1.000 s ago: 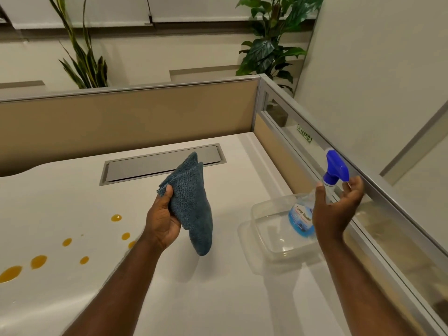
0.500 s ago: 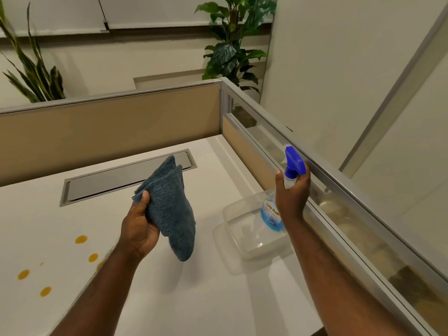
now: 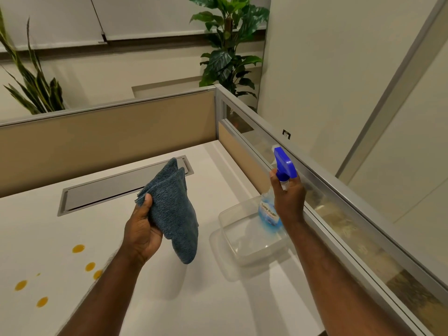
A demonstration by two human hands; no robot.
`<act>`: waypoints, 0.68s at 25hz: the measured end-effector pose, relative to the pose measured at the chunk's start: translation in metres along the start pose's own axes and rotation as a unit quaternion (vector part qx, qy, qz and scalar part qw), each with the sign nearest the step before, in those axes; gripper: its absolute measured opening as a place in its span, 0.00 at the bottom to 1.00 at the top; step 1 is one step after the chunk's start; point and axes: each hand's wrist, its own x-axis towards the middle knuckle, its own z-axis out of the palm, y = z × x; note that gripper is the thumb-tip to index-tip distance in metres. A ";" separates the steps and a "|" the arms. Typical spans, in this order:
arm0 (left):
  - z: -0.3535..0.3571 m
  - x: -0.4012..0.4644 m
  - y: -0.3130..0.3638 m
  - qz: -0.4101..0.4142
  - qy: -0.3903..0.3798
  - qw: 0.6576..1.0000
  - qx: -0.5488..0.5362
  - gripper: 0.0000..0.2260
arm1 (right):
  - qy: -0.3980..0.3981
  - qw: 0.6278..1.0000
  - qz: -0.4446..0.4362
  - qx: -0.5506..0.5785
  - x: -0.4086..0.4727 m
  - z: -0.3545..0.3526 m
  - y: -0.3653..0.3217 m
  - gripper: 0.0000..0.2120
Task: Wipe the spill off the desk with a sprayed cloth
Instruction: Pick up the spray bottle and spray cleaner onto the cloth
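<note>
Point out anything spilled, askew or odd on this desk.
Round orange-yellow liquid drops are scattered over the near-left part of the white desk, unwiped. Nothing else stands out: the clear plastic container sits upright on its clear lid by the partition.

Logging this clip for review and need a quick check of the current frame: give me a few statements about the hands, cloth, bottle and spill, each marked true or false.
1. The left hand holds a blue cloth above the desk. True.
2. The right hand is empty. False: it grips the neck of a spray bottle with a blue trigger head.
3. Orange drops of the spill are on the desk to the left of the left arm. True.
4. The cloth is pressed flat on the spill. False: it hangs from the hand, clear of the drops.
5. A clear plastic tub sits on the desk below the bottle. True.
</note>
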 end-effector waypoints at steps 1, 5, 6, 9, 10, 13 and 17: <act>0.000 0.000 0.001 0.001 0.001 1.000 0.001 0.12 | 0.011 0.999 -0.038 -0.005 -0.001 -0.001 -0.011 0.17; -0.002 -0.001 0.013 0.003 0.004 1.000 0.007 0.11 | 0.042 0.983 -0.175 0.022 0.003 -0.008 -0.066 0.12; -0.002 0.000 0.016 0.004 0.000 1.000 0.009 0.11 | 0.029 0.985 -0.165 0.045 0.004 -0.008 -0.079 0.13; -0.003 -0.001 0.031 0.017 -0.014 1.000 0.013 0.13 | -0.032 0.985 -0.130 0.107 -0.004 0.000 -0.112 0.19; -0.004 -0.001 0.038 0.025 -0.020 0.999 0.014 0.15 | -0.053 0.983 -0.122 0.130 -0.012 0.006 -0.120 0.20; -0.007 0.000 0.057 0.049 -0.026 0.998 0.019 0.18 | -0.113 0.971 -0.104 0.184 -0.042 0.027 -0.136 0.22; -0.013 -0.001 0.083 0.084 -0.027 0.996 0.024 0.14 | -0.243 0.946 -0.054 0.205 -0.077 0.056 -0.140 0.16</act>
